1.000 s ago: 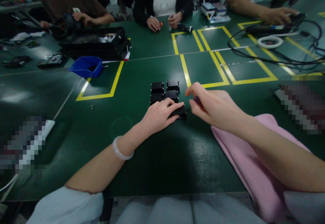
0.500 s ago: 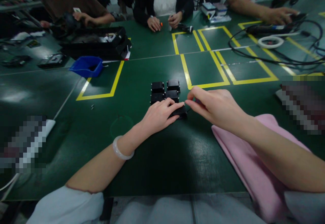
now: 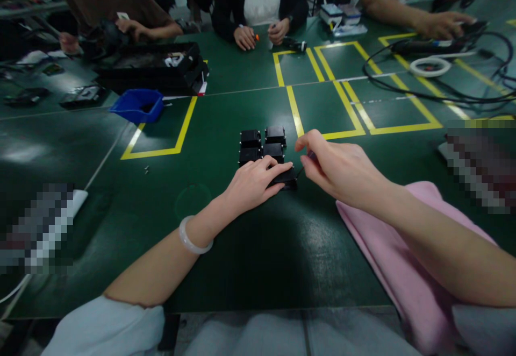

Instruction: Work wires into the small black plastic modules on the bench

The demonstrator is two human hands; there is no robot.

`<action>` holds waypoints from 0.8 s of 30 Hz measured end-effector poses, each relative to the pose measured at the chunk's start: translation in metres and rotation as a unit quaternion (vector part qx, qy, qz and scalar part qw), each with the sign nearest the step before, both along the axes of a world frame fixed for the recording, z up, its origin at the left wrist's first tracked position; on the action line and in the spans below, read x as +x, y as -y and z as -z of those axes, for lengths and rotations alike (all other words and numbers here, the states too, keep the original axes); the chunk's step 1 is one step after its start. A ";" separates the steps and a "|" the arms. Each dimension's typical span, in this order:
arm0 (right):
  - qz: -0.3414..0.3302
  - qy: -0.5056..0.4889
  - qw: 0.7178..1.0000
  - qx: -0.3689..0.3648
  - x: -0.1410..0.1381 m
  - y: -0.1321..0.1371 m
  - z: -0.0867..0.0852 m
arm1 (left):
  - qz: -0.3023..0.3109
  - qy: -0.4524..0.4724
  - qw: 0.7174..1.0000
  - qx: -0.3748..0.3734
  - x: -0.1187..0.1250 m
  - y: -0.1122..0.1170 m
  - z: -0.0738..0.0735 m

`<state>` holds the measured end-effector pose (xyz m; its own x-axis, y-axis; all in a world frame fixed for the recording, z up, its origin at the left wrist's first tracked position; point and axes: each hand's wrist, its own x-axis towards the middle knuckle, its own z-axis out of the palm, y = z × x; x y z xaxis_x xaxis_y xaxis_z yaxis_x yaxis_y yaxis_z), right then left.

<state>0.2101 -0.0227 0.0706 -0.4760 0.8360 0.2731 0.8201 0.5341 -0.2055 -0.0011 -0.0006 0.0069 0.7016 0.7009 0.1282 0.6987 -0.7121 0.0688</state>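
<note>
My left hand (image 3: 253, 183) lies over a small black box (image 3: 287, 177) on the green table (image 3: 250, 248), its fingers pressed on the box's top. Just right of it, my right hand (image 3: 336, 166) pinches a thin dark tool (image 3: 304, 165) whose tip points at the box's right side. Several more black boxes (image 3: 263, 144) stand in a tight group right behind the held one. A pale bangle sits on my left wrist.
A pink cloth (image 3: 403, 270) lies under my right forearm. A blue bin (image 3: 138, 105) and a black tray (image 3: 155, 65) stand at the back left. Cables (image 3: 435, 76) spread at the back right. Other people's hands (image 3: 262, 34) work along the far edge.
My right hand dipped towards the box half a second ago and has since lifted back a little with the tool. My left hand has stayed on the box.
</note>
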 end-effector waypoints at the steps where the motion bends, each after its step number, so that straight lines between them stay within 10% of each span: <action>1: -0.002 -0.001 1.000 -0.002 0.000 0.000 0.000 | 0.000 0.001 1.000 -0.001 0.000 0.000 0.000; 24: 0.016 0.000 0.999 0.040 -0.001 -0.001 0.004 | 0.003 0.001 1.000 0.004 0.000 0.000 0.000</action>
